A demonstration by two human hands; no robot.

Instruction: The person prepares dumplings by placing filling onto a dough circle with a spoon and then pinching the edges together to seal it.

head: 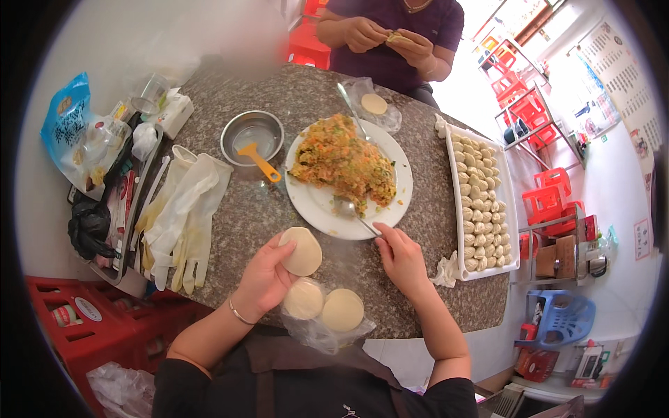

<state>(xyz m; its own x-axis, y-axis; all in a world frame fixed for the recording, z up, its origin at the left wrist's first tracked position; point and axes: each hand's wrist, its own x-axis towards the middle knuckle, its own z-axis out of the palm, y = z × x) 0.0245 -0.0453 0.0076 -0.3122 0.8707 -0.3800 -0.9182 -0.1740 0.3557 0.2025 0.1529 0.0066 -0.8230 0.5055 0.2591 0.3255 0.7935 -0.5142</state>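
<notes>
My left hand (266,277) holds a round dumpling wrapper (301,251) by its left edge, thumb on top. In my right hand (400,256) is the handle of a metal spoon (347,208), whose bowl touches the chopped filling (347,159) on a white plate (313,209). Close to my body, two stacks of round wrappers (342,310) lie on a clear plastic bag (319,337). A white tray (515,230) at the right bears rows of pleated dumplings (483,214).
Across the granite table (251,209) a person (397,47) pinches a wrapper. A metal bowl (252,137) with an orange-handled tool (258,161) stands beside the plate. Gloves (183,214) lie at the left, near a cluttered metal tray (133,224). Another spoon (353,109) rests on the plate's far rim.
</notes>
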